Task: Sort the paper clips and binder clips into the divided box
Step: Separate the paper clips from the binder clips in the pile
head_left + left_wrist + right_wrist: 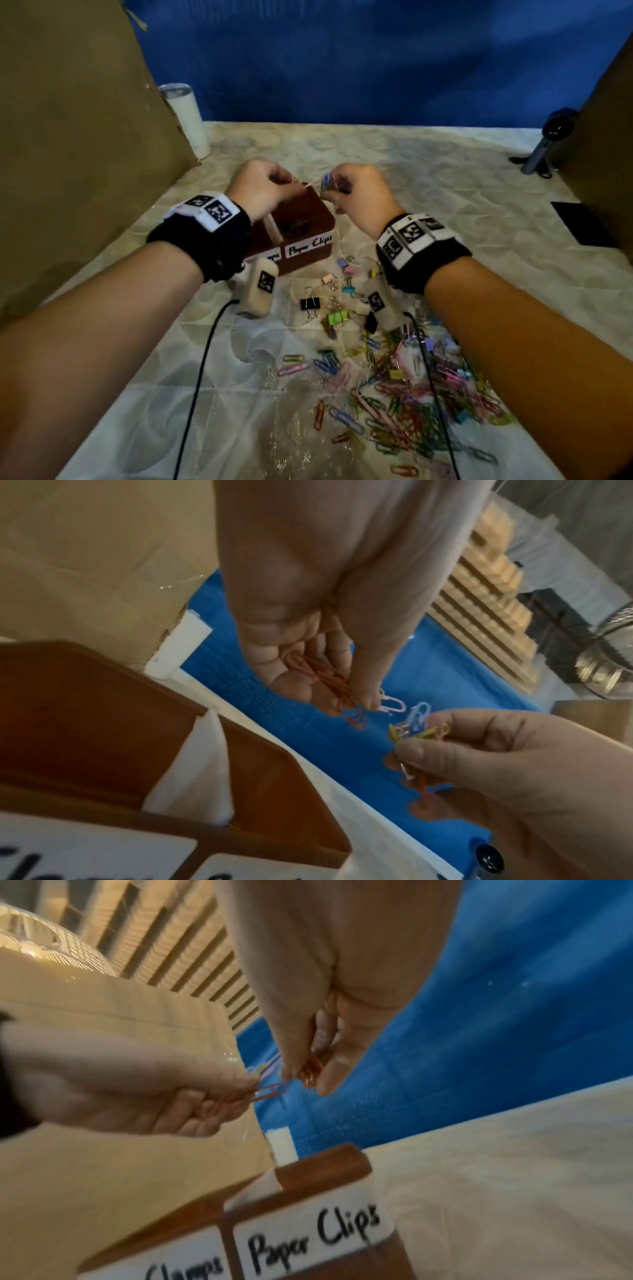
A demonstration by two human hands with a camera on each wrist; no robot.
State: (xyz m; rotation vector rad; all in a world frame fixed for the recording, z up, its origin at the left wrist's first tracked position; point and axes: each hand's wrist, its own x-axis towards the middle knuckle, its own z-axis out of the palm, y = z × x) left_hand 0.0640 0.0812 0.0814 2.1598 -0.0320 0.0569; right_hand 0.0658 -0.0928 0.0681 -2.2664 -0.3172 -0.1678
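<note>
Both hands pinch paper clips above the divided box point(298, 236): left hand point(262, 186) a pink clip point(394, 704), right hand point(359, 193) a tangled bunch point(419, 727). Hooked clips could scatter toward 5 o'clock onto the table point(445, 178), or drop into the "Clamps" compartment.

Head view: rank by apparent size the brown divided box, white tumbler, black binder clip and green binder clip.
1. Brown divided box, partly hidden by the left hand.
2. White tumbler.
3-4. Green binder clip and black binder clip: too alike to rank.
</note>
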